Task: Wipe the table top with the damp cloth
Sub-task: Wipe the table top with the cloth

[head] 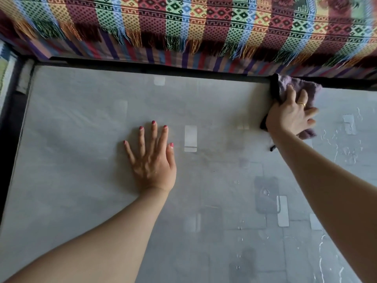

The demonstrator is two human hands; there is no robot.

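The left hand lies flat with fingers spread at the centre of the grey counter. The right hand presses the mauve cloth at the upper right, against the counter's far edge, under a fringed striped blanket.

Soft daylight is glaring off the glossy worktop beyond the fingers. Wide-angle distortion is bending the edges; the fringed blanket is blurring slightly.

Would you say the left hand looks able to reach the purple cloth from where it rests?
Probably yes: the left hand lies flat, holding nothing, with bare grey table top between it and the purple cloth.
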